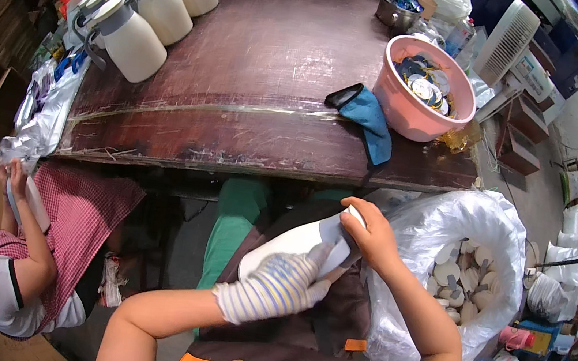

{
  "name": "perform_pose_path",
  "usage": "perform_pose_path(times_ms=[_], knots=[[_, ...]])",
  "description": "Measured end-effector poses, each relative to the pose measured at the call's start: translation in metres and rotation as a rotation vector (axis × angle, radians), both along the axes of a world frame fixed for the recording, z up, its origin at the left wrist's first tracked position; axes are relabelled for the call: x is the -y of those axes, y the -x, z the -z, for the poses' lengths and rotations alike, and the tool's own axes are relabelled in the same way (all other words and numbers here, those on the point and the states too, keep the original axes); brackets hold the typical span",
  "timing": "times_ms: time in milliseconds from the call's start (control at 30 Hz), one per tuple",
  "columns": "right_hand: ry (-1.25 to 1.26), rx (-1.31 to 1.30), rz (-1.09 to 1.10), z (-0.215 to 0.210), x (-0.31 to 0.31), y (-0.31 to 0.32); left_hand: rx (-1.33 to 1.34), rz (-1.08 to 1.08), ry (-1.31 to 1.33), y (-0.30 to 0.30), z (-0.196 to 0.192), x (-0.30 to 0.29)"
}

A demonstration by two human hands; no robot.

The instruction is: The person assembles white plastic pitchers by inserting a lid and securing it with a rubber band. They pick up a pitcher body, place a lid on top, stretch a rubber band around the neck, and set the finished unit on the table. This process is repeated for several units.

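Even, fairly bright indoor light, soft shadows. Dull glare streaked across the dark brown worktop; the clear plastic bag and cream jugs blew out white. Heavy fisheye: worktop edge bowed, corners vignetted black. Left rim was smeared and blurry; centre was reasonably sharp, mild compression softness.

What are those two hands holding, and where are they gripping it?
A white jug body: the gloved left hand wraps its middle, the bare right hand grips its upper end.
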State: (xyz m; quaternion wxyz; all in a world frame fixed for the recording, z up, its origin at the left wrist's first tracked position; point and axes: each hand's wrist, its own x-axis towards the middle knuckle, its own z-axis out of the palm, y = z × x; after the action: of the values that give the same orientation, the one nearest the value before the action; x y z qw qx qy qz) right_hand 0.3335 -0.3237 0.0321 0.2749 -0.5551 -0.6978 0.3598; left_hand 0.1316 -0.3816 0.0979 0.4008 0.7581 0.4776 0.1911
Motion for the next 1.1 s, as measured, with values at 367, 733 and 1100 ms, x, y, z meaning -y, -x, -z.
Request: perform_pose_path(times_ms=[367, 733, 1100], knots=[[-0.497, 0.151, -0.827, -0.098, 0.054, 0.03, 0.621, -0.122, 0.465, 0.039, 0.063, -0.065], [-0.308, 0.034, -0.487, -0.05, 0.04, 0.002, 0.192, -0.137, 0.364, 0.062, 0.03, -0.03], [-0.337, 0.019, -0.42, -0.074, -0.042, -0.019, 0.455, -0.184, 0.723, 0.046, -0.013, -0.011]])
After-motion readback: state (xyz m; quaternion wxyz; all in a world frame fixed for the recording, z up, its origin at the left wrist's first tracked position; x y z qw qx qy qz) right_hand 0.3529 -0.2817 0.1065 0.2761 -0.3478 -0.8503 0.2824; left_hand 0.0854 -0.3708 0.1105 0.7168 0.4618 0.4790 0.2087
